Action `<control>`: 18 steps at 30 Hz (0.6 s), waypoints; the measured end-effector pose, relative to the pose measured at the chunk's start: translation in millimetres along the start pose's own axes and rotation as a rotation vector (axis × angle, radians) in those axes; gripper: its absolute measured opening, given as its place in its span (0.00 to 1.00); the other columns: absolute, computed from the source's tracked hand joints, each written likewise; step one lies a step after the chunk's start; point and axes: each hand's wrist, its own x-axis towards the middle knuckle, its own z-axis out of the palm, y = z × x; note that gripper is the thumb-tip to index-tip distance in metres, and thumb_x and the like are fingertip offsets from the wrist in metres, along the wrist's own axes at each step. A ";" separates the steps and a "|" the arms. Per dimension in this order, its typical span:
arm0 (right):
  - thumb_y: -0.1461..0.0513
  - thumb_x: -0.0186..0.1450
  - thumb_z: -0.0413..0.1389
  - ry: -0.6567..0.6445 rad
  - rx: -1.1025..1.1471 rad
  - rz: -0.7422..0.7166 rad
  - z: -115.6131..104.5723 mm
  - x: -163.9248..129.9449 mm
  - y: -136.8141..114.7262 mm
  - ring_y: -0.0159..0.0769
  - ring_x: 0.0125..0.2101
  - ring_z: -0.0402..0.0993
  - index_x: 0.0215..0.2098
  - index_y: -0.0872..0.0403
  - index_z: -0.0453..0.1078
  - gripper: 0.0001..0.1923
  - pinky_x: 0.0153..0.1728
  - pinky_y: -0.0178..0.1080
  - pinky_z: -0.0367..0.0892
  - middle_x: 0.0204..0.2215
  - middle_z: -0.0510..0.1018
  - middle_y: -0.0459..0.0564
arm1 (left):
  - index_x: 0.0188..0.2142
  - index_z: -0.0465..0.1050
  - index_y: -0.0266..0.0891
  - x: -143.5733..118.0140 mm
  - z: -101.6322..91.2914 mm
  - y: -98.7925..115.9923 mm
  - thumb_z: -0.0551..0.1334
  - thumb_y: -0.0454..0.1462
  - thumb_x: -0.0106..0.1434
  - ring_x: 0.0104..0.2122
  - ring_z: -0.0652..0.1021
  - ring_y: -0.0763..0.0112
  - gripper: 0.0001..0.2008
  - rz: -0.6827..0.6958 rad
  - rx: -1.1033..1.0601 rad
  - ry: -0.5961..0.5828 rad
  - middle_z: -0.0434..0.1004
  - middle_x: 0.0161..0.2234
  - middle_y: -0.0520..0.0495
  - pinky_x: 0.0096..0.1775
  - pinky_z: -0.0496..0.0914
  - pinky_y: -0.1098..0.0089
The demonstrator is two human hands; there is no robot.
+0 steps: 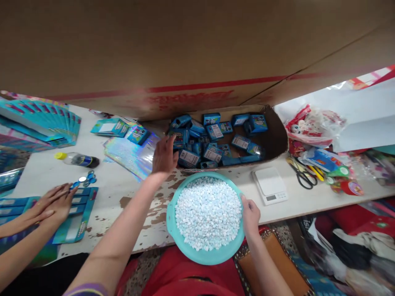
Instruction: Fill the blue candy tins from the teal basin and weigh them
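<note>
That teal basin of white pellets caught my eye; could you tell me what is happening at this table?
The person's left hand reaches into the cardboard box and touches the small blue boxes piled there. The right hand rests on the rim of the teal basin, which is full of white pellets and overhangs the table edge. At the left, a co-worker's hands press on blue cards. A digital scale sits beside the basin.
</note>
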 end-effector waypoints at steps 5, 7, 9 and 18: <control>0.40 0.60 0.54 0.004 -0.010 0.012 1.5 1.7 1.7 0.30 0.25 0.52 0.19 0.52 0.56 0.28 0.29 0.34 0.54 0.19 0.56 0.39 | 0.62 0.60 0.31 52.9 28.8 -3.0 0.60 0.31 0.56 0.57 0.67 0.38 0.33 0.021 0.237 -0.270 0.64 0.58 0.27 0.49 0.68 0.46; 0.40 0.60 0.53 -0.008 -0.005 0.024 1.8 4.8 5.6 0.29 0.25 0.53 0.20 0.52 0.56 0.27 0.29 0.34 0.54 0.19 0.56 0.39 | 0.61 0.60 0.30 47.8 39.7 -4.8 0.60 0.31 0.57 0.58 0.66 0.41 0.32 0.025 0.217 -0.219 0.64 0.58 0.29 0.51 0.67 0.46; 0.40 0.61 0.52 -0.028 0.003 0.035 1.9 7.4 10.2 0.30 0.26 0.54 0.21 0.52 0.56 0.27 0.29 0.34 0.56 0.20 0.57 0.39 | 0.62 0.57 0.28 39.7 45.5 -6.6 0.59 0.33 0.59 0.60 0.63 0.45 0.32 0.006 0.193 -0.177 0.60 0.62 0.31 0.56 0.64 0.47; 0.40 0.62 0.50 -0.107 0.015 0.045 -1.0 9.6 15.0 0.30 0.27 0.56 0.23 0.52 0.57 0.26 0.30 0.33 0.58 0.20 0.59 0.39 | 0.60 0.60 0.43 -5.4 13.4 42.1 0.59 0.43 0.63 0.52 0.75 0.50 0.26 -0.411 -0.087 0.089 0.73 0.53 0.42 0.51 0.71 0.52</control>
